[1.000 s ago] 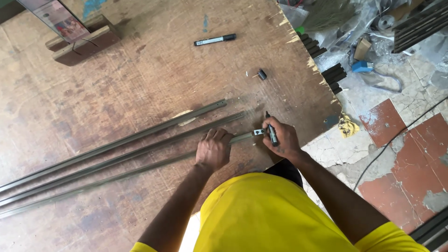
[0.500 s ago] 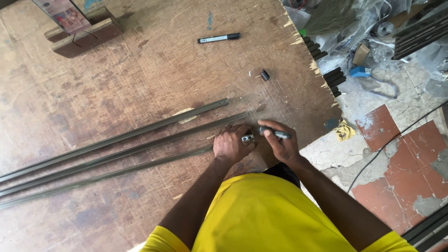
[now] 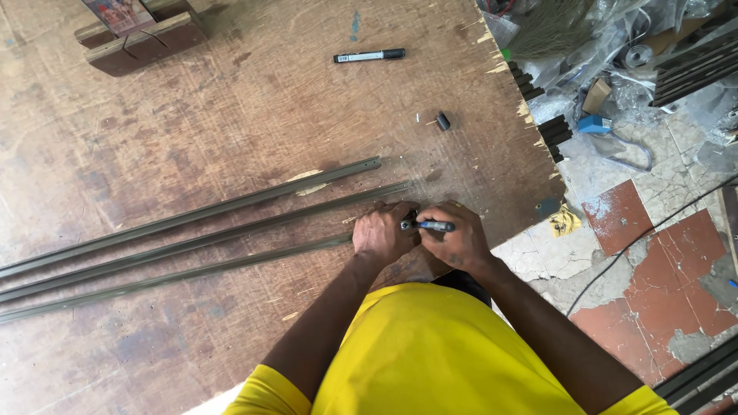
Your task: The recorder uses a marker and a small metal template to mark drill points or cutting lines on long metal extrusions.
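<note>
One view only, head cam, aimed almost straight down from above the person's yellow shirt. Hands are seen close, just below frame centre, w/ forearms running up from the bottom edge. The board is taken in across the left and middle; its ragged right edge and the tiled floor are caught at right. No 2nd view, so nothing is shared.

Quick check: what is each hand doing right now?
Left hand: closed, pressing down on the nearest metal strip.
Right hand: closed around a dark marker.
</note>
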